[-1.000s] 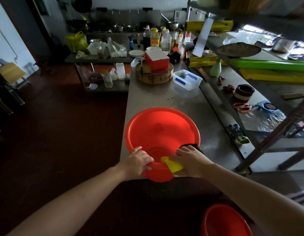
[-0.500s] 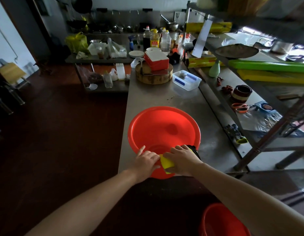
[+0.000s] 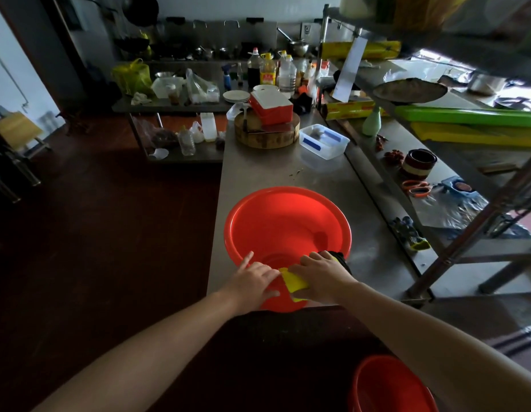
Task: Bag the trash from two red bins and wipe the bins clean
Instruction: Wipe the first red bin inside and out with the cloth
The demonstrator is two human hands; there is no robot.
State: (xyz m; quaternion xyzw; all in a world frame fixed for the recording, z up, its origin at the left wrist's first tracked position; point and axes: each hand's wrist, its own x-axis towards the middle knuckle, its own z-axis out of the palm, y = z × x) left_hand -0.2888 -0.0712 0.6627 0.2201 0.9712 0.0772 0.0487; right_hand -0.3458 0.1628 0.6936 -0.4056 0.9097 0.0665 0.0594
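Second red bin [image 3: 389, 385] sits lowest, near right. On steel counter [image 3: 273, 171], left hand [image 3: 255, 281] grips near rim of red bin [image 3: 288, 221], fingers spread. Right hand [image 3: 320, 275], fingers curled, presses yellow cloth [image 3: 294, 282] on same rim.

Counter [image 3: 258, 173]: wooden chopping block [image 3: 267, 136] bearing a red box [image 3: 271, 108], clear tub [image 3: 323, 142] beside it.
Shelf [image 3: 374, 173]: orange scissors [image 3: 416, 187], striped jar [image 3: 418, 166].
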